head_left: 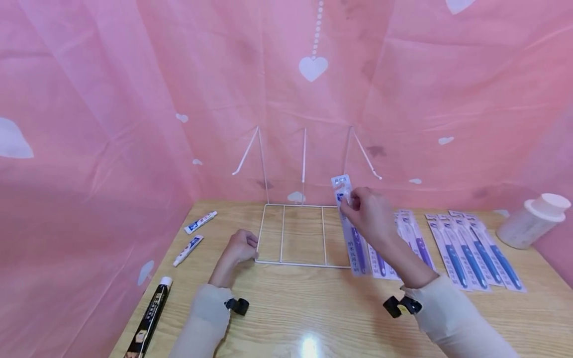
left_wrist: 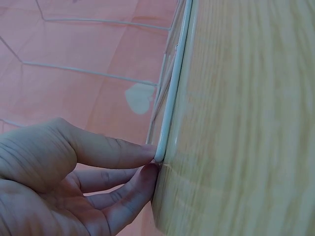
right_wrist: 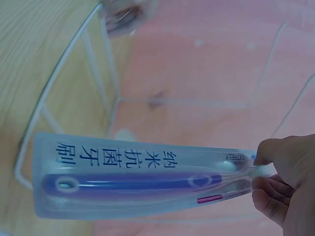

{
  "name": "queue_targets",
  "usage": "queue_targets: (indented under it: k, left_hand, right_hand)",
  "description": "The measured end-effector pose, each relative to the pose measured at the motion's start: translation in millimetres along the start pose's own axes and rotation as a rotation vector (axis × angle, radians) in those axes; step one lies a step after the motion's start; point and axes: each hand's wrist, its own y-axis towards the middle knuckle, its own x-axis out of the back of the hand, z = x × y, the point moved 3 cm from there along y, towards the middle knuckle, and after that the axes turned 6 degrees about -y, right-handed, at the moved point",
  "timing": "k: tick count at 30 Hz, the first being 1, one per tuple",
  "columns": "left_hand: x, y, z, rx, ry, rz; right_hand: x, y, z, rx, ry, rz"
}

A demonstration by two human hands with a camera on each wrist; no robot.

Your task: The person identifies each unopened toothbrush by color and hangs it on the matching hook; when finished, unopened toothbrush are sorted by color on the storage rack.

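Note:
A white wire rack [head_left: 283, 233] stands on the table with its back wires rising and hooked arms at the top. My left hand [head_left: 240, 247] pinches its front left corner between thumb and fingers; the left wrist view shows the thumb on the white wire [left_wrist: 173, 98]. In my right hand [head_left: 371, 211] is a packaged purple toothbrush [right_wrist: 138, 183], pinched near the upper end of its clear pack. The pack hangs nearly upright over the right side of the rack, handle end down, overlapping the rack's front right corner in the head view.
More packaged purple toothbrushes [head_left: 421, 243] lie right of the rack, partly behind my right arm. Beyond them are several blue toothbrushes [head_left: 467, 258] and a tilted white bottle [head_left: 521, 231]. On the left lie two small toothpaste tubes [head_left: 188, 250] and a black tube [head_left: 149, 318]. Pink curtain [head_left: 215, 89] surrounds the table.

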Motion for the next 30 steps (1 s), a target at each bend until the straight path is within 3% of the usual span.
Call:
queue_targets:
  k: [6, 10, 30]
  left_hand:
    - [0.7, 0.8, 1.7, -0.013, -0.009, 0.004]
    - [0.7, 0.9, 1.8, -0.012, -0.014, 0.011]
    - [0.8, 1.0, 2.9, -0.018, -0.03, 0.012]
  right_hand:
    - [25.3, 2.5, 38.5, 0.182, 0.039, -0.114]
    - [32.0, 5.9, 54.6, 0.253, 0.032, -0.156]
    - [26.6, 16.4, 81.8, 0.32, 0.099, -0.157]
